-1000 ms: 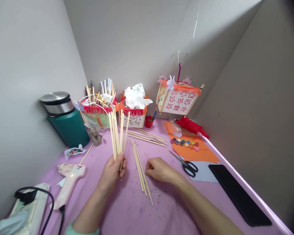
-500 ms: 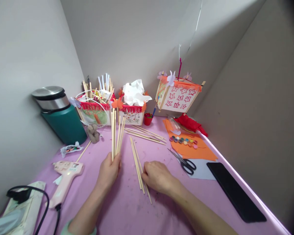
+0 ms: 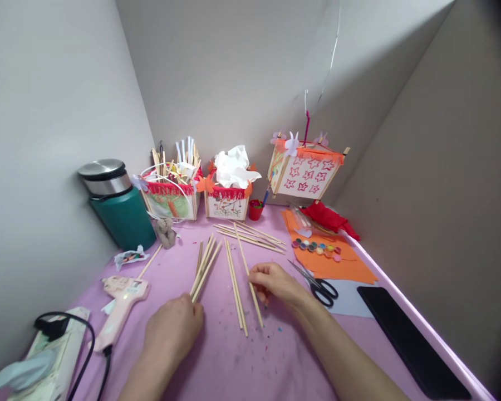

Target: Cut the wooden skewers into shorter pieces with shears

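Observation:
My left hand is closed round the near ends of a bundle of thin wooden sticks, which now lies low over the pink table, fanning away from me. My right hand pinches a single stick lifted at a slant. Two more sticks lie flat between my hands. A further loose group of sticks rests farther back on the table.
A pink glue gun and its black cord lie at left, with a green flask behind. Two decorated boxes and a paper lantern stand at the back. Scissors, orange paper, a paint strip and a black slab lie at right.
My left hand has lowered the stick bundle from upright to nearly flat on the table. My right hand has picked one stick up from the table.

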